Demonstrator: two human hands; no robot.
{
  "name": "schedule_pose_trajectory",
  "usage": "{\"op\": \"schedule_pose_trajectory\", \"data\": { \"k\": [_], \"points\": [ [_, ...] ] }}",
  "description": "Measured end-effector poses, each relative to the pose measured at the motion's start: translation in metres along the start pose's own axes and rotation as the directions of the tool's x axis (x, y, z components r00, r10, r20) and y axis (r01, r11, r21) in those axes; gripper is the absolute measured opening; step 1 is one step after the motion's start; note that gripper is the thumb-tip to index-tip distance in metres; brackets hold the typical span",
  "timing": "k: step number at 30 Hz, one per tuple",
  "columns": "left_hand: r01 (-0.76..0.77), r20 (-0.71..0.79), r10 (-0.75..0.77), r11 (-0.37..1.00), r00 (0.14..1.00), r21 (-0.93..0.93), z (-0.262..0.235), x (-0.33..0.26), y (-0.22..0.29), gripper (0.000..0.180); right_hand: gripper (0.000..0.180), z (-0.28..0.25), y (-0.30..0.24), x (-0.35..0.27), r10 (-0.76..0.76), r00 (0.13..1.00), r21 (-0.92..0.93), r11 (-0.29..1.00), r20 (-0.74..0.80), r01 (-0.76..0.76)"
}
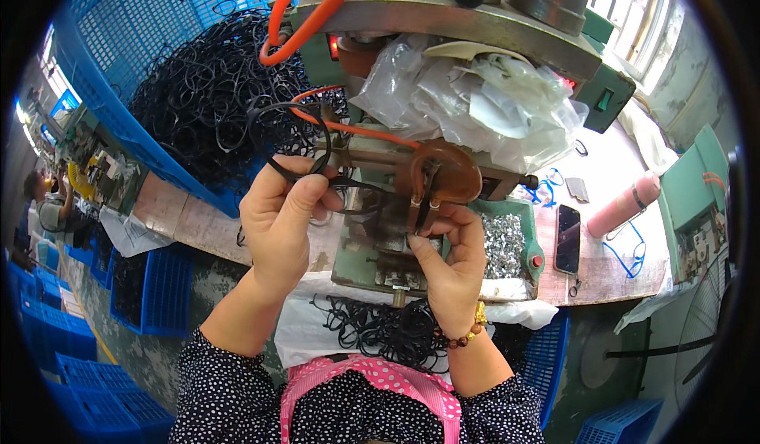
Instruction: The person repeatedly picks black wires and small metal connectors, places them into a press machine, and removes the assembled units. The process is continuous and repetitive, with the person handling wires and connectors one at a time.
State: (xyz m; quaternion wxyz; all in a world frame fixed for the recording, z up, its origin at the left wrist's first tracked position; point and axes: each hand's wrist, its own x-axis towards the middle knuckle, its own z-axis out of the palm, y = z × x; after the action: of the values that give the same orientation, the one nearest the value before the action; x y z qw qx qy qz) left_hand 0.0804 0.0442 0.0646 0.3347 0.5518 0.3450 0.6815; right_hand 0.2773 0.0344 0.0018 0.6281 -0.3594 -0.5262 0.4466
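A black strap (366,185) hangs in loops from my left hand (279,226), whose thumb and fingers pinch it. The strap stretches across to my right hand (455,266), closed on its other end at the working point of a green bench press (348,266). Just above my right fingertips is the press's brown curved guard (459,173), with dark jaws beneath it. My fingers partly hide the strap's end. Below the press, a pile of similar black straps (380,333) lies on white cloth at my lap.
A large blue crate (103,103) full of black loops stands at left. Right of the press are a green tray (530,230) of small metal pieces (503,244), a phone (567,240) and a pink bottle (623,206). Orange hose (336,0) and plastic bags (491,103) hang above.
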Motion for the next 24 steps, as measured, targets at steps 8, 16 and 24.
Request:
{"op": "schedule_pose_trajectory", "data": {
  "k": [8,16,24],
  "points": [
    [-0.227,0.282,0.170,0.956,0.944,0.185,0.016,-0.031,0.004,0.018,0.048,-0.007,0.003,0.004,-0.036,0.998,0.024,0.999,0.043,0.035],
    [-0.168,0.397,0.031,0.934,0.917,0.315,0.041,-0.025,-0.010,0.014,0.033,-0.052,0.000,-0.006,-0.077,0.990,-0.135,0.989,-0.114,0.062],
    [-0.278,0.453,0.103,0.898,0.886,0.340,0.040,-0.026,-0.010,0.018,0.029,-0.092,-0.009,-0.018,-0.206,0.925,-0.196,0.969,-0.318,0.148]
  ]
}}
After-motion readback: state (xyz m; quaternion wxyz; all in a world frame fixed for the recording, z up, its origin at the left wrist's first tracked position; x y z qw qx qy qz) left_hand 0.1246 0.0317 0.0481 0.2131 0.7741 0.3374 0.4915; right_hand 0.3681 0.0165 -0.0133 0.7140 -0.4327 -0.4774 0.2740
